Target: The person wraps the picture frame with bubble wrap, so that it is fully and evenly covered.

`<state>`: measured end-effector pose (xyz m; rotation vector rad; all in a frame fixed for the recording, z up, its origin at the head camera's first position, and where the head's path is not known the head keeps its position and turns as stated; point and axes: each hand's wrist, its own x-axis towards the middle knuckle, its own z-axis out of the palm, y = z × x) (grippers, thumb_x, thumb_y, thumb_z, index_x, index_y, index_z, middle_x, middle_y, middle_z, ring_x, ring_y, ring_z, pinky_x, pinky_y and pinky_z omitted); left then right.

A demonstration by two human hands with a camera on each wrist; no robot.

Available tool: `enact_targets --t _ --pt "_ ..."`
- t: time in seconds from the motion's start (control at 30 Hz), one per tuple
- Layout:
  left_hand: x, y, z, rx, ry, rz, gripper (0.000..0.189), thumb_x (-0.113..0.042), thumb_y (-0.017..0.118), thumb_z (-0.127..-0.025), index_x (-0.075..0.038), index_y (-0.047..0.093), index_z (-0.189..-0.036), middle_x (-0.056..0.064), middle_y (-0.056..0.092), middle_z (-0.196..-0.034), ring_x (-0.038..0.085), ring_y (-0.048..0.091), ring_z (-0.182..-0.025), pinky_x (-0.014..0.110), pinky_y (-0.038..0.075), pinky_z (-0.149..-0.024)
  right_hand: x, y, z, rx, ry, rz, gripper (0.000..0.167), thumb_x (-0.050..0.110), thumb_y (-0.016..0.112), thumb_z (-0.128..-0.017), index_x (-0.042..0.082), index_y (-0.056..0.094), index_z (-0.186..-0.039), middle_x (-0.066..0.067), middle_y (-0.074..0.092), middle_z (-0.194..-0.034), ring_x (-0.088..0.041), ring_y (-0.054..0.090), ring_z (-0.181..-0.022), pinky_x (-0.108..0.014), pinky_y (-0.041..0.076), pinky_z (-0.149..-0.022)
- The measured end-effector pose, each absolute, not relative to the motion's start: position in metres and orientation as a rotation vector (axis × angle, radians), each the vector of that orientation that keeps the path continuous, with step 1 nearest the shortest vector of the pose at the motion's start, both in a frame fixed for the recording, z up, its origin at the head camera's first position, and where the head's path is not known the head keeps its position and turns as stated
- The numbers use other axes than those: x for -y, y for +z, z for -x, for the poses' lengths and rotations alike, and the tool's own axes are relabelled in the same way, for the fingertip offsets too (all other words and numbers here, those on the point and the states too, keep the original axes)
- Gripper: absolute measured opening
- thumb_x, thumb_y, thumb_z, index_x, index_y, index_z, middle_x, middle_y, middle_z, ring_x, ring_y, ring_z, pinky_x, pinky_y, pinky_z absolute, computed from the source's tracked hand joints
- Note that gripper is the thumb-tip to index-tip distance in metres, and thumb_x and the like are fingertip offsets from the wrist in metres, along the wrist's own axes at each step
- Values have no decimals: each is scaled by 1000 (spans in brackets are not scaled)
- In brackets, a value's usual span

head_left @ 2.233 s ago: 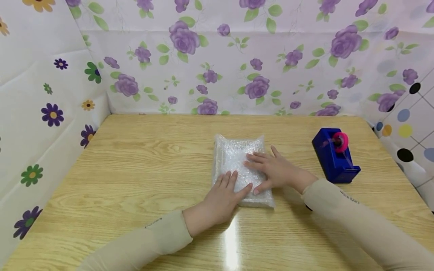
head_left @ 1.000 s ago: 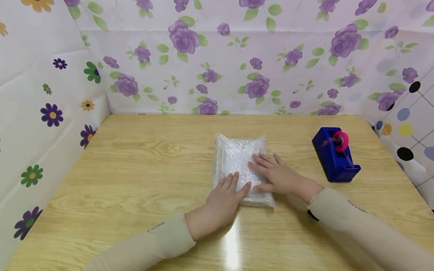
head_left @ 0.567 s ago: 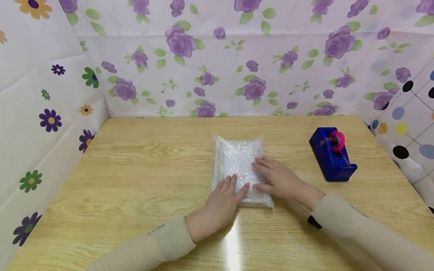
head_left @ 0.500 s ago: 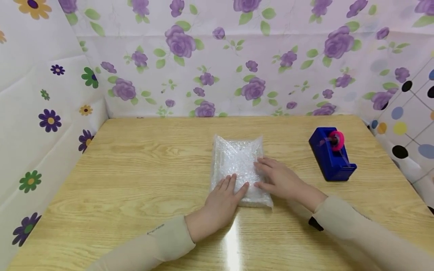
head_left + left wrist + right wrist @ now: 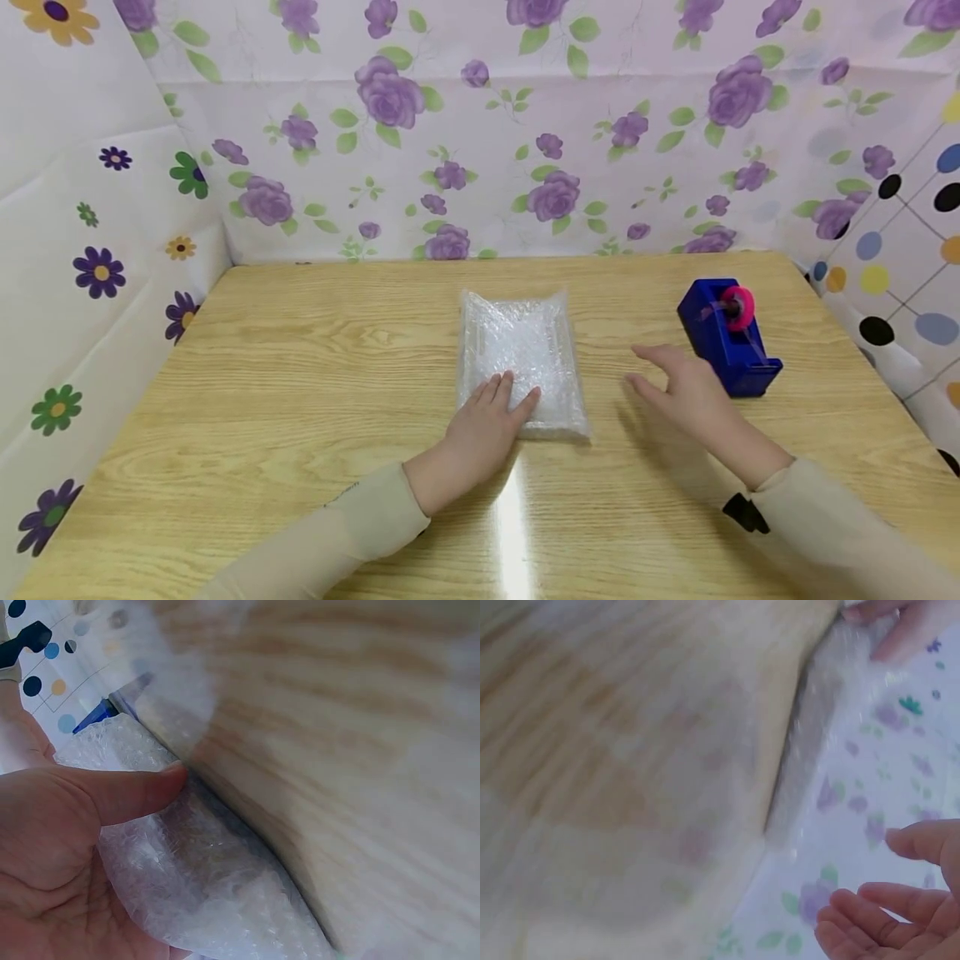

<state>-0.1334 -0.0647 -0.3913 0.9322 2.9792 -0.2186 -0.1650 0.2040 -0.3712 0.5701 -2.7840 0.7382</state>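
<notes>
A flat, rectangular parcel in clear bubble wrap [image 5: 525, 333] lies on the wooden table. My left hand [image 5: 483, 429] rests on its near left part with fingers straight and spread; in the left wrist view the thumb [image 5: 142, 791] lies along the bubble wrap's edge. To the right of the parcel, my right hand [image 5: 693, 396] is over the table, thumb and fingers apart and nothing between them. The right wrist view shows that hand [image 5: 907, 907] with loosely bent fingers, apart from the parcel. Just beyond the right hand stands a blue tape dispenser [image 5: 723, 342] with a pink roll of tape [image 5: 741, 308].
The wooden table [image 5: 322, 358] reaches back to a wall covering with purple roses [image 5: 390, 92]. Flower-patterned sheeting [image 5: 97, 271] closes the left side, and a dotted covering [image 5: 900, 275] the right side.
My right hand has left the bubble-wrapped parcel and moved right towards the tape dispenser. The left hand stays on the parcel. The head view has shifted slightly.
</notes>
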Motion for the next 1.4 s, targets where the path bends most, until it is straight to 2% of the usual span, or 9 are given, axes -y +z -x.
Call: enact_targets --t 0.17,0.33,0.63,0.7,0.8,0.93,1.13,1.4 --pt "65 -391 133 -2999 -175 -952 51 -7 53 -94 -17 43 -143 24 44 -141 34 45 -131 39 39 -109 -227 -359 161 2804 687 -438 39 15 65 -90 -9 60 -120 -31 62 -112 -45 62 -95 -57 52 -74" --pt "66 -391 133 -2978 -167 -947 54 -6 53 -94 -17 40 -145 24 41 -143 35 42 -133 39 37 -111 -249 -346 161 2838 663 -293 41 20 61 -92 -10 59 -120 -33 61 -113 -50 59 -97 -63 48 -76" --pt "68 -390 135 -2944 -160 -903 56 -7 53 -95 -18 36 -148 24 36 -147 34 38 -136 40 34 -113 -295 -336 178 3026 660 -3 63 40 45 -98 -14 46 -131 -38 52 -123 -54 52 -105 -63 46 -77" --pt "68 -390 135 -2949 -141 -902 55 -11 54 -95 -18 37 -147 24 37 -147 34 38 -136 41 34 -113 -305 -338 180 3051 643 24 64 40 45 -98 -15 46 -129 -39 53 -119 -54 52 -104 -61 47 -75" --pt "67 -390 135 -2932 -73 -873 54 -26 52 -97 -19 36 -148 23 34 -149 35 35 -138 42 31 -114 -315 -343 183 3073 608 49 63 40 46 -98 -17 49 -125 -39 57 -113 -53 54 -99 -57 48 -71" --pt "66 -389 136 -2888 16 -815 56 -45 40 -100 -20 32 -149 22 28 -152 34 28 -141 42 24 -117 -322 -347 184 3122 577 68 62 39 47 -97 -17 51 -122 -37 58 -111 -52 55 -95 -53 49 -68" --pt "65 -388 137 -2856 12 -790 53 -44 27 -103 -21 30 -150 21 24 -154 33 24 -143 42 22 -118 -326 -349 188 3170 593 64 57 38 49 -97 -15 57 -117 -36 60 -111 -50 58 -92 -48 52 -63" --pt "65 -390 138 -2870 -24 -806 50 -39 31 -103 -21 31 -150 20 27 -153 32 28 -142 41 25 -117 -328 -351 191 3180 672 57 55 39 49 -97 -11 58 -118 -35 58 -114 -48 58 -93 -46 52 -63"
